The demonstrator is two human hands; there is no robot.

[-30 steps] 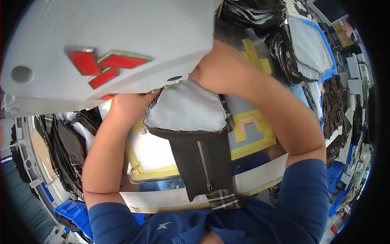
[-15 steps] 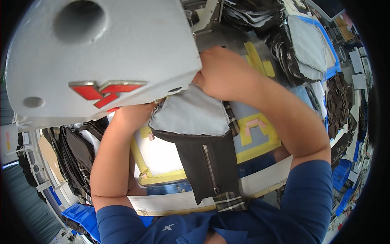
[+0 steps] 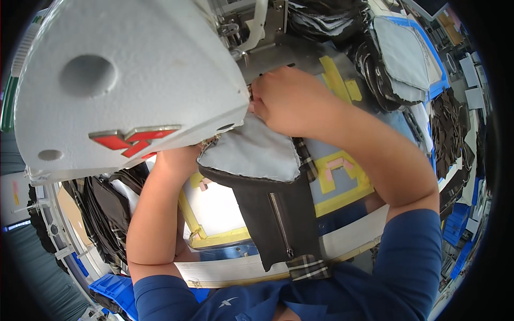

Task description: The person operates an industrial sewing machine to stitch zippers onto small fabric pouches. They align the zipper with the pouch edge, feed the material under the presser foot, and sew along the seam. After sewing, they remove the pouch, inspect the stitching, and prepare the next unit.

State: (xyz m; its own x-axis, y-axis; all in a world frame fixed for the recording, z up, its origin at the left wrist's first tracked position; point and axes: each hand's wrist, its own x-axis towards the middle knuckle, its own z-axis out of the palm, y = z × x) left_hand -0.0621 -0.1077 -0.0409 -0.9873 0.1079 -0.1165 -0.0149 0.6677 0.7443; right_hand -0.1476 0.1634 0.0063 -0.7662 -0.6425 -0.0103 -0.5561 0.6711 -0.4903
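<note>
An unfinished bag piece (image 3: 251, 152) with pale grey lining and a dark edge lies under the head of a large white sewing machine (image 3: 155, 80). From it a dark strip with a metal zipper (image 3: 279, 224) hangs toward me, ending in a plaid tab (image 3: 308, 266). My right hand (image 3: 281, 99) is closed at the far edge of the grey lining, fingers curled in and partly hidden by the machine head. At the lining's left edge, my left hand (image 3: 184, 158) reaches beneath the machine head, which hides its fingers.
Several dark zippered bag pieces (image 3: 399, 59) are stacked at the far right, near a blue tray (image 3: 441, 83). Dark and plaid fabric pieces (image 3: 104, 208) hang at the left. Yellow tape (image 3: 342, 200) marks the work surface. A blue bin (image 3: 115, 289) stands lower left.
The machine head appears shifted up and left in view, showing more of the metal parts behind it. My hands keep nearly the same place on the bag piece.
</note>
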